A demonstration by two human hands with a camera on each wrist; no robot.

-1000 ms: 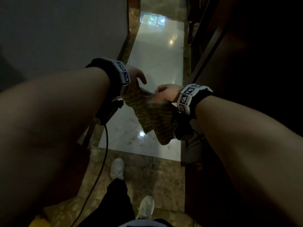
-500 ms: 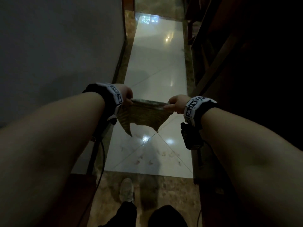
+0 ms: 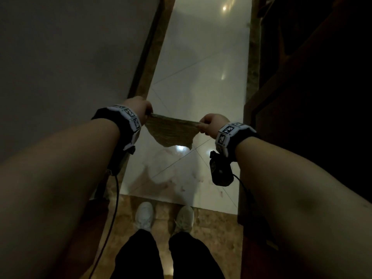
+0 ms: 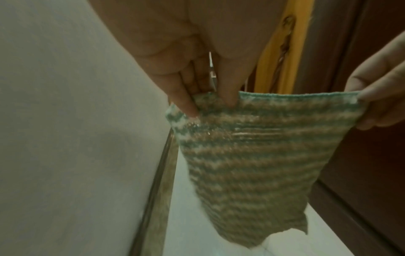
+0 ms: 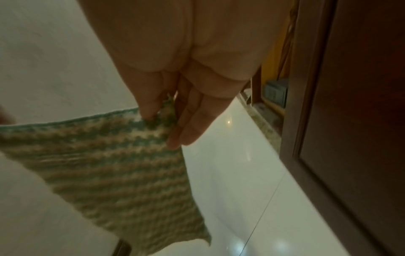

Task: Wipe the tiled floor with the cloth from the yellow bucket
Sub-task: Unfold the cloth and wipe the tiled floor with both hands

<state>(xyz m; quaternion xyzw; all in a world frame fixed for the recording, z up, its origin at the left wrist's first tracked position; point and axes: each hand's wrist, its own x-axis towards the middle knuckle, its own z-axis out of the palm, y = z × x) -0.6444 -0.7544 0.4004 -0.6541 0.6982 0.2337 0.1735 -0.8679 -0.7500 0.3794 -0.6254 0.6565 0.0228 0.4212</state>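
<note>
The head view is dim and its right side is almost black. The glossy tiled floor [image 3: 201, 77] shows small bright glare spots from lamps above. Forearms look stretched at the picture edges. In both wrist views the striped cloth [image 4: 252, 164] is soft from motion blur.

no readable text or labels

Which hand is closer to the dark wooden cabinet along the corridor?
Right. The right hand pinches the cloth at its corner next to the dark wooden cabinet; the left hand pinches the opposite corner, over by the grey wall.
</note>
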